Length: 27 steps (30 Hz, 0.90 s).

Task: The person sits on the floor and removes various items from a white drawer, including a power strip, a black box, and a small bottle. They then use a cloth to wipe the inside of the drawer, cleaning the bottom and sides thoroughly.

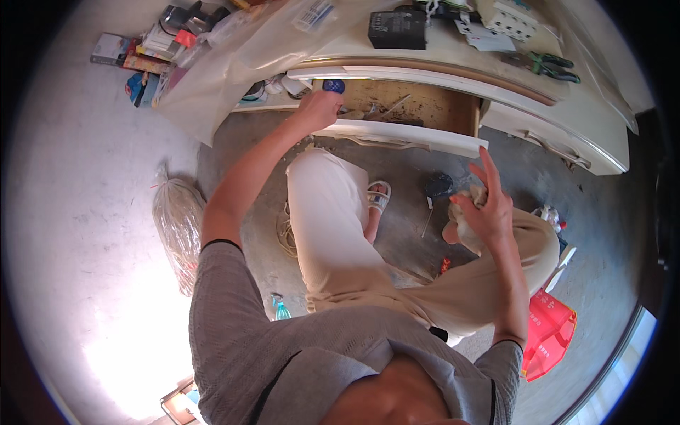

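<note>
An open wooden drawer (435, 109) with a white front (393, 133) is pulled out below a pale countertop. My left hand (320, 110) is over the drawer's left end, its fingers curled. A round dark blue object (334, 86) shows just beyond the fingers; whether the hand grips it I cannot tell. Small items and dark debris lie on the drawer's bottom, among them a thin light rod (397, 104). My right hand (486, 204) is raised near the drawer front's right corner, fingers spread, one fingertip close to the corner. A crumpled beige cloth (466, 226) shows behind that hand.
On the countertop are a black box (397, 30), green-handled pliers (552, 65), a white block with holes (507, 20) and plastic sheeting (255, 58). A closed drawer (558, 138) adjoins at right. The floor holds a filled plastic bag (178, 228), a spray bottle (281, 309) and a red bag (550, 334).
</note>
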{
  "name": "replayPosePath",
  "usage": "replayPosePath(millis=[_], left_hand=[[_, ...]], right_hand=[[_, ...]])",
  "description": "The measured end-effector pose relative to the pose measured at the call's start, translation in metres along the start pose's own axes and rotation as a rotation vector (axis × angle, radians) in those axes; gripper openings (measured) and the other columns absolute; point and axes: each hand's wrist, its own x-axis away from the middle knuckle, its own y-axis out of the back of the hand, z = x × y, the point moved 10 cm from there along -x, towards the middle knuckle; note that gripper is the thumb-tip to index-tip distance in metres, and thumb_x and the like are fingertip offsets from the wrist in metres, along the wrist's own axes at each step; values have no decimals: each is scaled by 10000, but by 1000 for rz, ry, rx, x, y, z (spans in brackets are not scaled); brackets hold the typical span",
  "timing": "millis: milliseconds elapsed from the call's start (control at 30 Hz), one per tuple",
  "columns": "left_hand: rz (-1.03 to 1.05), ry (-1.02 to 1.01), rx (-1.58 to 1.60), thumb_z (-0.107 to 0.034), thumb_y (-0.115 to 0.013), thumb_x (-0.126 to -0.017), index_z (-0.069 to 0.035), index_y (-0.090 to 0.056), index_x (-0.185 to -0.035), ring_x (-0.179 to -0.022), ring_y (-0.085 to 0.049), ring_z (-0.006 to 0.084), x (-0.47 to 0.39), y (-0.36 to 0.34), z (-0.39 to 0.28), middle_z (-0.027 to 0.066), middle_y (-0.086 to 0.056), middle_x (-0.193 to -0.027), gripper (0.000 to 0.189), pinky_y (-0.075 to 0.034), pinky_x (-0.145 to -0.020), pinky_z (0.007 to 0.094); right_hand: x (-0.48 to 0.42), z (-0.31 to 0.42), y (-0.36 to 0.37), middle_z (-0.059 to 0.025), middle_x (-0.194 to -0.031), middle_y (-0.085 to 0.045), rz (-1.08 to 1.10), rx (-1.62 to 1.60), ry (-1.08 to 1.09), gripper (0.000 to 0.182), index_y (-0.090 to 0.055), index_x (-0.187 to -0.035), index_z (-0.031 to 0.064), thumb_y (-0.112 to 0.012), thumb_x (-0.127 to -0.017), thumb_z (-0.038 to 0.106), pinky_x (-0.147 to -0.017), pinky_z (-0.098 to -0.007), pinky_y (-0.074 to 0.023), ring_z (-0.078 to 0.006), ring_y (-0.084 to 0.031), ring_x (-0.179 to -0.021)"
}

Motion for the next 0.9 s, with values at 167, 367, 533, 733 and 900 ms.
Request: replayPosePath(millis=[167, 367, 533, 733, 900], left_hand=[[-75, 88, -52, 22, -577, -712, -19, -503, -1213, -1084, -529, 384, -71, -86, 96, 219, -556, -1179, 508, -454, -898, 458], [-117, 26, -279, -60, -516, -785, -110, -447, -1314, -1256, -433, 325, -133, -156, 150, 173, -481, -1330, 535, -343, -1022, 498], [-165, 25, -304, -107, -472, -832, -129, -515, -1252, -1215, -487, 302, -146, -160, 142, 135, -569, -1243, 423, -314, -1035, 496], [-55, 51, -168, -310, -764, -566, -79, -586, -1100, -1068, -578, 318, -137, -138, 120, 180, -623, -1095, 609, -431, -911, 476], [106, 82, -79, -336, -778, -513, -50, -609, -1014, -1000, -569, 391, -57, -68, 84, 229, -620, -992, 602, -455, -886, 438]], right_hand=[[-8, -12, -13, -192, -1200, -589, 49, 57, -89, 944, -293, -1439, 168, -792, -645, 65, -837, -357, -516, -325, -593, -1090], [-19, -21, -33, -206, -1175, -593, 110, 76, -176, 958, -295, -1438, 149, -801, -631, 51, -844, -367, -514, -347, -594, -1081], [-27, -28, -32, -210, -1154, -601, 101, 98, -175, 947, -302, -1433, 141, -805, -635, 59, -832, -370, -518, -358, -599, -1065], [-28, -28, -32, -223, -1138, -604, 91, 140, -165, 935, -312, -1429, 143, -804, -637, 73, -834, -382, -515, -364, -605, -1041], [-22, -20, -37, -235, -1115, -613, 103, 126, -126, 910, -331, -1421, 140, -795, -640, 80, -837, -385, -514, -380, -615, -1001]])
